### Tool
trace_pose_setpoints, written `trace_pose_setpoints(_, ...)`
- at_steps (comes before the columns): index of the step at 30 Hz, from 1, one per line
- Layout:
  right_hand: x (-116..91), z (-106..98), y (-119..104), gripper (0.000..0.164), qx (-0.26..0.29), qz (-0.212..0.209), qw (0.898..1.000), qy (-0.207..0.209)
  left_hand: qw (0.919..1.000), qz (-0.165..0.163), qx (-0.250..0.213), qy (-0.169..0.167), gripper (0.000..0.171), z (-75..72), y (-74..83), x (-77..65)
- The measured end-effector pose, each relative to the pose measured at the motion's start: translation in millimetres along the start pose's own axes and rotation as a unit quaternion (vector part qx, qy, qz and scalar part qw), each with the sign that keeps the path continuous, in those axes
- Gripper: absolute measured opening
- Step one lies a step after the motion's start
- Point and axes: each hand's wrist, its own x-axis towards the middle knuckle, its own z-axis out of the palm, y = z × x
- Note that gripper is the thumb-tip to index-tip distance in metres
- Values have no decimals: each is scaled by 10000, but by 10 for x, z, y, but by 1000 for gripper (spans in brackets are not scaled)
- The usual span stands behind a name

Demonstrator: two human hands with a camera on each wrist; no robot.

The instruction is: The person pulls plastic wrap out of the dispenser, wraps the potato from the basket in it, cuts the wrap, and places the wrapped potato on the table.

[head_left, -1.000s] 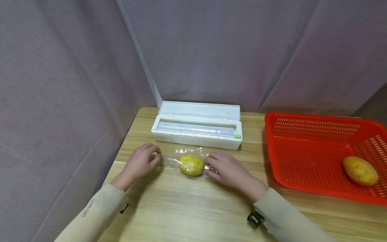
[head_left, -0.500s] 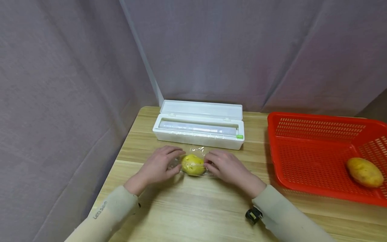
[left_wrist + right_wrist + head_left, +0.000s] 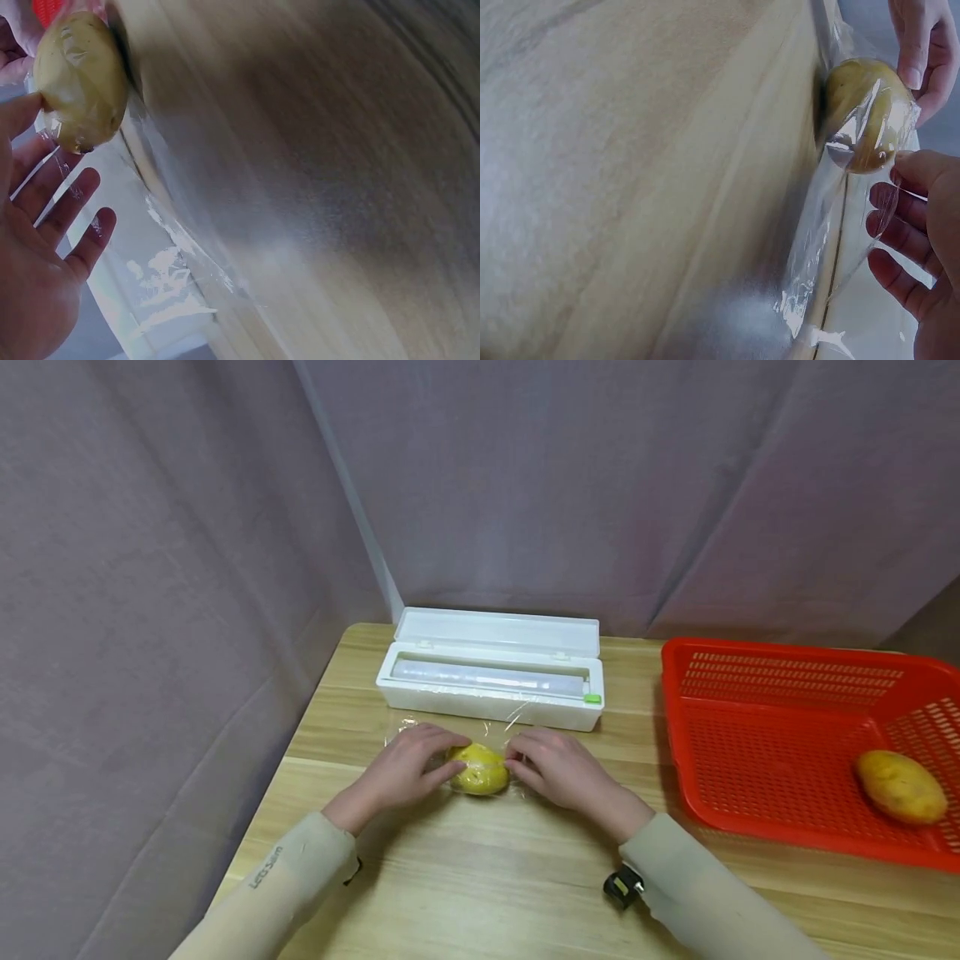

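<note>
A yellow potato point(image 3: 482, 774) lies on the wooden table under clear plastic wrap point(image 3: 810, 244), which spreads loosely past both of its ends. My left hand point(image 3: 411, 763) holds the potato's left end through the wrap, thumb in front and index finger on top; its other fingers spread under the film in the left wrist view. At the opposite end, my right hand point(image 3: 558, 767) pinches the wrap between thumb and index finger, right against the potato. Behind both hands is a white wrap dispenser box point(image 3: 487, 708), its lid raised and a film roll inside.
To the right stands a red plastic basket point(image 3: 677, 760) with another potato point(image 3: 902, 787) in it. Grey curtains point(image 3: 525, 493) hang along the table's back and left sides. A green slider point(image 3: 592, 698) sits at the box's right end.
My left hand has come rightward from the film's outer left end onto the potato. The right hand has stayed nearly still at the right end.
</note>
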Motion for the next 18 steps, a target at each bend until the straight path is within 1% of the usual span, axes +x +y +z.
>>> trace_pose_setpoints(5, 13, 10, -2, 6, -53, -90, 9999, -23, 9998, -98, -143, -18, 38, 8, -24, -1)
trace_pose_setpoints(9, 4, -16, -25, 13, -219, -280, 9992, 158, 9997, -101, -205, -12, 37, 7, -33, 4)
trace_pose_setpoints(11, -9, -43, -58, 19, -365, -477, 9977, 329, 9998, -72, -202, -2, 37, 5, -36, 12)
trace_pose_setpoints(14, -35, -76, -133, 22, -543, -852, 9937, 484, 9998, -55, -205, -1, 36, 0, -42, 24)
trace_pose_setpoints(16, -58, -80, -186, 24, -607, -1091, 9911, 461, 9998, -100, -192, -23, 36, -1, -50, 28)
trace_pose_setpoints(18, -84, -60, -225, 27, -623, -1183, 9905, 307, 9997, -162, -197, -58, 36, -3, -57, 28)
